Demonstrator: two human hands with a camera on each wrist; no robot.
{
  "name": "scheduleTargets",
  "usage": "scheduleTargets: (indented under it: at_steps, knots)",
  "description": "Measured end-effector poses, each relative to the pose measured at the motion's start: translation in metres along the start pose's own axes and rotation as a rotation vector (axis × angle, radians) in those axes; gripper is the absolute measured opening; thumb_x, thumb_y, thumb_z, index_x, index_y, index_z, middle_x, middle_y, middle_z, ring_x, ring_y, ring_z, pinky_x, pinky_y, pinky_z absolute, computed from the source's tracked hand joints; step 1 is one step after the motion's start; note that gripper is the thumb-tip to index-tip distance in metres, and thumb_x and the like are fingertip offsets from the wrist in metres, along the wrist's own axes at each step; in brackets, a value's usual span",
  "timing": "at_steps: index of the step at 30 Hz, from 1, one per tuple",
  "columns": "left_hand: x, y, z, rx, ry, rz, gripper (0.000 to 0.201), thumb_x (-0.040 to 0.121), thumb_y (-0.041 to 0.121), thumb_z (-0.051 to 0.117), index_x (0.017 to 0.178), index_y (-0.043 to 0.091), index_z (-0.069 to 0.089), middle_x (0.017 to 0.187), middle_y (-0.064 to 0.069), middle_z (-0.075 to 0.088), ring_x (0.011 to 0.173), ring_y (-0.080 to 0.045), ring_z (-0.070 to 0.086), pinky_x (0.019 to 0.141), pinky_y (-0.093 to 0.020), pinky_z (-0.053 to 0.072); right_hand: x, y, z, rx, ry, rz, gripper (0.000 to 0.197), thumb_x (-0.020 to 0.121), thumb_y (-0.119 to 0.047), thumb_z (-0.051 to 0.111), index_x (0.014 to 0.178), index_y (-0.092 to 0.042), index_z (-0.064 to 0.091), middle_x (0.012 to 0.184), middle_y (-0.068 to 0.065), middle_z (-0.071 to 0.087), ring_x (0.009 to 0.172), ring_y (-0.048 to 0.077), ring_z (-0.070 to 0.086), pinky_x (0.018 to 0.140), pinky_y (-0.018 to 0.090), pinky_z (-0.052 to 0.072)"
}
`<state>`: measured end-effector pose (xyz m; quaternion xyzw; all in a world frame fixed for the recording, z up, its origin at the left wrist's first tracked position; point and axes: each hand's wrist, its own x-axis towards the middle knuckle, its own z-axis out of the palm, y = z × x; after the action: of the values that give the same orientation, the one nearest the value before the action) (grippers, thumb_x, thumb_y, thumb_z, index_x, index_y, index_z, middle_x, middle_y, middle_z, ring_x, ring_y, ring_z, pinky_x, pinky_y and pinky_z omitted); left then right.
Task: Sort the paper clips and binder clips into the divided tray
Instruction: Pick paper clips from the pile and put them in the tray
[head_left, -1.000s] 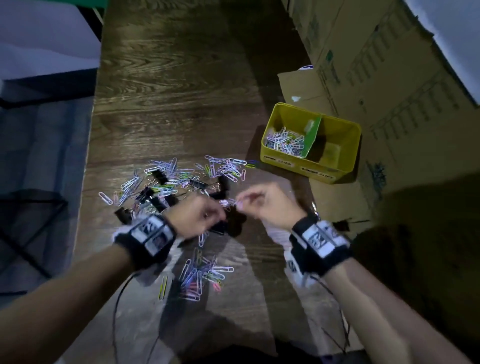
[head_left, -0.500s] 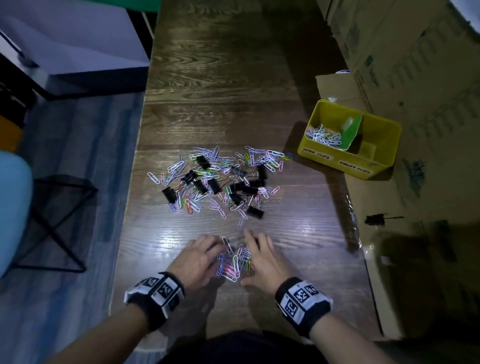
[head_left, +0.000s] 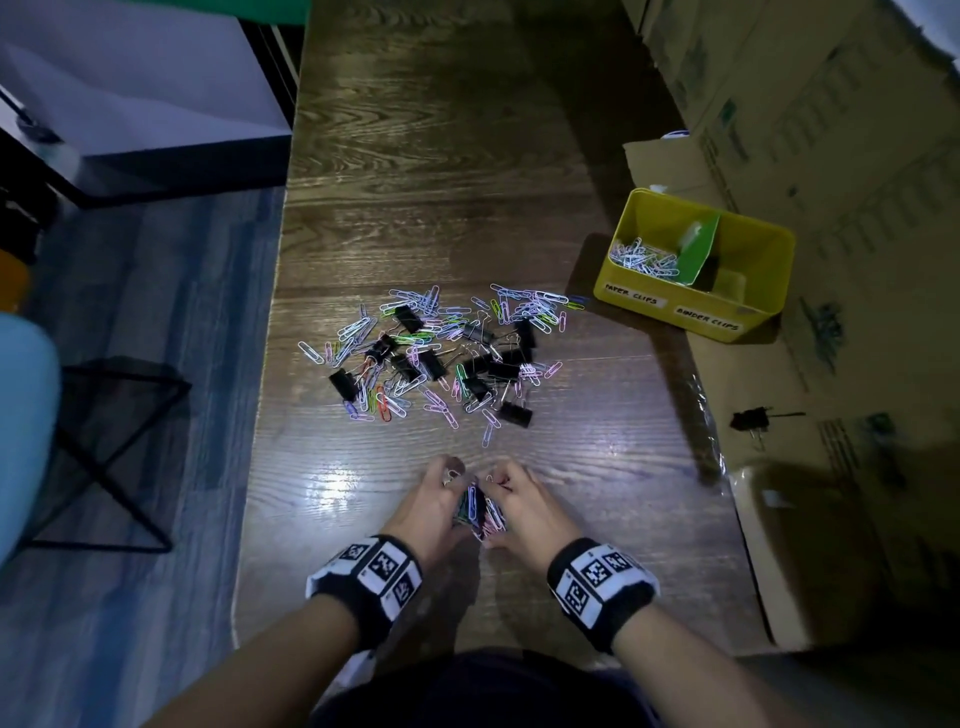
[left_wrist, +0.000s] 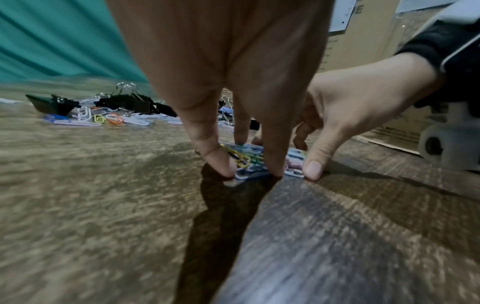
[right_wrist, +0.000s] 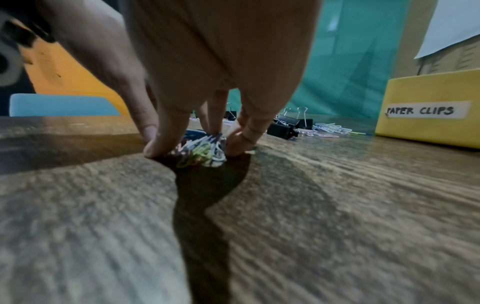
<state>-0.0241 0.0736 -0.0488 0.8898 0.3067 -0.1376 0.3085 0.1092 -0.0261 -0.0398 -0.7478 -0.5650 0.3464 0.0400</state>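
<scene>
A small bunch of coloured paper clips (head_left: 480, 512) lies on the wooden table (head_left: 415, 182) near its front edge. My left hand (head_left: 439, 501) and right hand (head_left: 519, 499) squeeze it from either side, fingertips on the table. The left wrist view shows my left hand (left_wrist: 244, 168) pinching the bunch (left_wrist: 249, 158). In the right wrist view my right hand (right_wrist: 197, 148) curls round the same bunch (right_wrist: 202, 152). Farther back lies a mixed pile of paper clips and black binder clips (head_left: 441, 353). The yellow divided tray (head_left: 696, 322) at the right holds paper clips (head_left: 644, 260) in its left compartment.
Cardboard boxes (head_left: 831, 130) line the right side, and the tray stands partly on flattened cardboard. A lone black binder clip (head_left: 748, 418) lies on the cardboard at the right. The table's left edge drops to the floor beside a black wire frame (head_left: 104, 441).
Both hands came back from the big pile to the small heap near the front edge. Their fingers, flat beside it half a second ago, have drawn in and pressed it into a tight bunch.
</scene>
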Motion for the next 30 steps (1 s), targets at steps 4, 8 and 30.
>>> scheduleTargets:
  at_steps: [4,8,30]
  knots:
    - [0.003,-0.001,-0.008,0.011,-0.025,0.043,0.044,0.077,0.020,0.070,0.119,0.017,0.058,0.124,-0.003,0.046,0.105,-0.025,0.057,0.093,-0.036,0.047,-0.004,-0.002,-0.010,0.028,-0.049,-0.023,0.043,0.087,-0.020,0.063,0.128,-0.010,0.054,0.128,0.007,0.045,0.118,0.026,0.045,0.098,0.032,0.035]
    - [0.005,-0.002,-0.015,-0.040,0.032,0.086,0.037,0.076,0.012,0.069,0.113,0.014,0.064,0.120,-0.004,0.058,0.103,-0.024,0.061,0.092,-0.028,0.045,-0.003,-0.002,-0.011,0.144,-0.002,0.004,0.029,0.091,-0.010,0.053,0.119,-0.007,0.061,0.120,0.013,0.056,0.112,0.031,0.052,0.091,0.032,0.042]
    - [0.027,-0.022,-0.054,-1.295,0.021,-0.371,0.040,0.059,-0.016,0.070,0.086,0.014,0.075,0.100,-0.013,0.071,0.077,-0.017,0.070,0.065,-0.025,0.058,0.007,0.045,-0.061,1.007,0.225,0.255,0.038,0.067,-0.010,0.083,0.090,-0.037,0.072,0.102,0.006,0.071,0.096,0.013,0.063,0.084,0.035,0.054]
